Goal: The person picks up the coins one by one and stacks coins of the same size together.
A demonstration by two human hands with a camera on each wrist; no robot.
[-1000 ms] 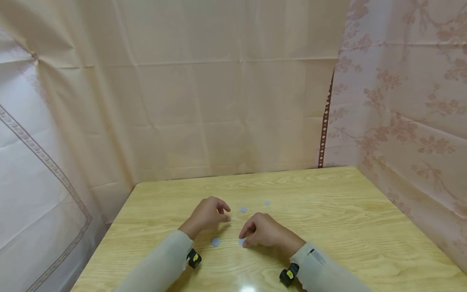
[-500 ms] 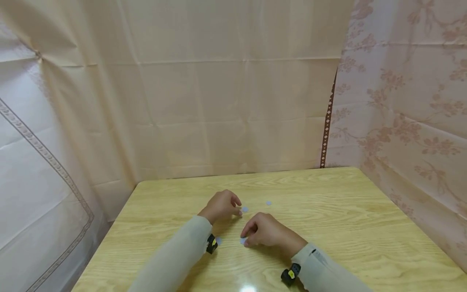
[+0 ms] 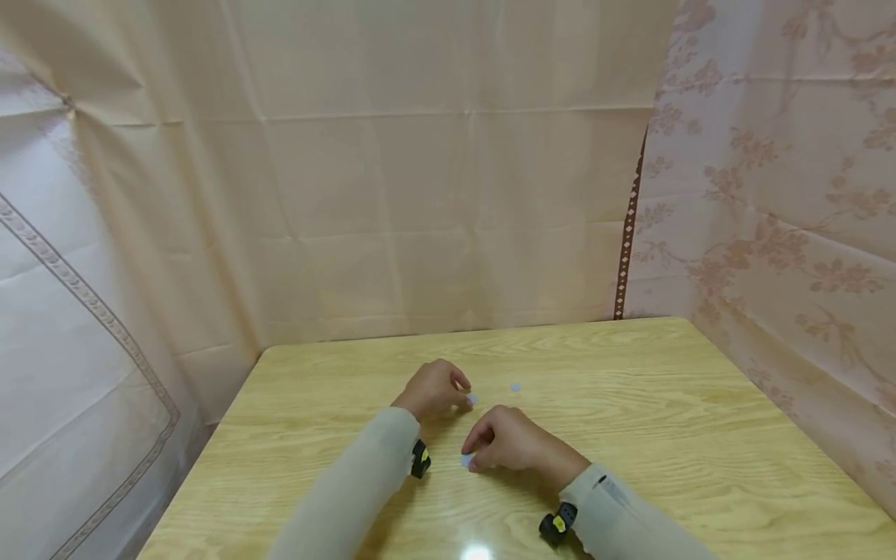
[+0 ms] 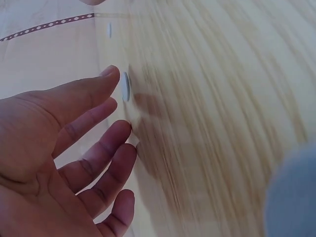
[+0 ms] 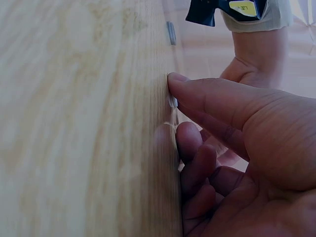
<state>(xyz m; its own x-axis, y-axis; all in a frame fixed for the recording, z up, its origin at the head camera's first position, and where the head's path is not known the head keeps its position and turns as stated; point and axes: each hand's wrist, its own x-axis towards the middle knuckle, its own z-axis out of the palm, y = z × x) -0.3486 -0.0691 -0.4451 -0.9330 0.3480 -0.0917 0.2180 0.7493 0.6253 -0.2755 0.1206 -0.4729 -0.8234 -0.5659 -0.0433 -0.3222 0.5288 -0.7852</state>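
Observation:
Small flat whitish discs lie on the wooden table [image 3: 616, 420]. My left hand [image 3: 435, 387] reaches to one disc [image 3: 472, 399], thumb and fingers apart around it. The left wrist view shows this disc [image 4: 126, 87] just beyond the thumb tip, not visibly pinched. Nearer to me, my right hand [image 3: 516, 442] pinches another disc [image 3: 467, 460] between thumb and index finger, low against the tabletop. In the right wrist view that disc [image 5: 173, 101] shows only partly, below the thumb tip; its other fingers are curled.
A further disc [image 3: 515, 387] lies to the right of the left hand. One more disc [image 5: 171, 33] appears in the right wrist view; in the head view the left wrist hides that spot. Beige curtains [image 3: 434, 194] stand behind the table, and a floral cloth [image 3: 784, 233] hangs at right.
My left hand has moved right and away from me, up to the farther disc, and its wrist now covers the near left disc. The right hand stays at its disc.

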